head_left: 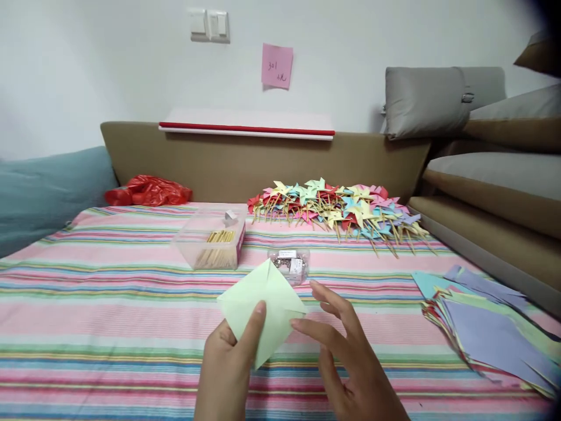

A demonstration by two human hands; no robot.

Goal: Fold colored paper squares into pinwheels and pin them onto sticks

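Observation:
A pale green square of paper with slits running in from its corners is held up in front of me, one corner pointing away. My left hand grips it, thumb across the front and fingers behind. At its right edge, my right hand has its fingers apart, with one fingertip at or very close to the paper by a slit. Just beyond the paper lies a small clear plastic box of tiny dark metallic pieces, bearing white labels.
A clear tub of wooden sticks stands left of centre. Many finished paper pinwheels are heaped at the back. A stack of coloured paper lies right. Cushions rise at right; a red plastic bag sits back left on the striped cloth.

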